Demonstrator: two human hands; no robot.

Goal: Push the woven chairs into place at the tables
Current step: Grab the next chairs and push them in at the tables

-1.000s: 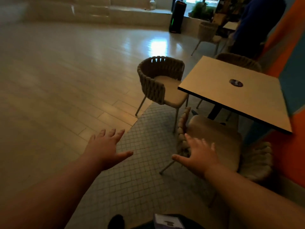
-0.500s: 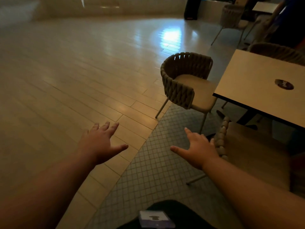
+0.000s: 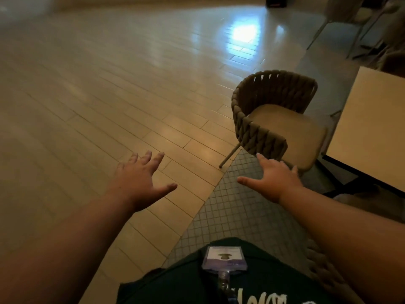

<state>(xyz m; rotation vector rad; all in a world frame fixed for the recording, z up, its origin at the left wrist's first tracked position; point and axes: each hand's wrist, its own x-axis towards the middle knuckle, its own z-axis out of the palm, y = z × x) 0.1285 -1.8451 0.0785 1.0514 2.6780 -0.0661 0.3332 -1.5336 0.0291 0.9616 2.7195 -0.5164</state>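
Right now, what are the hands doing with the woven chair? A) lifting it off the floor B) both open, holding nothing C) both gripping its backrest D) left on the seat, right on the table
B: left hand and right hand are spread open and empty, short of the woven chair, which stands on the floor.

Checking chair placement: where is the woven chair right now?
In the head view, the woven chair stands right of centre, beside the table edge, just beyond the open right hand.

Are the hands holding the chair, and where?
No, nothing is held. The left hand is open over the floor, and the right hand is open, reaching toward the chair.
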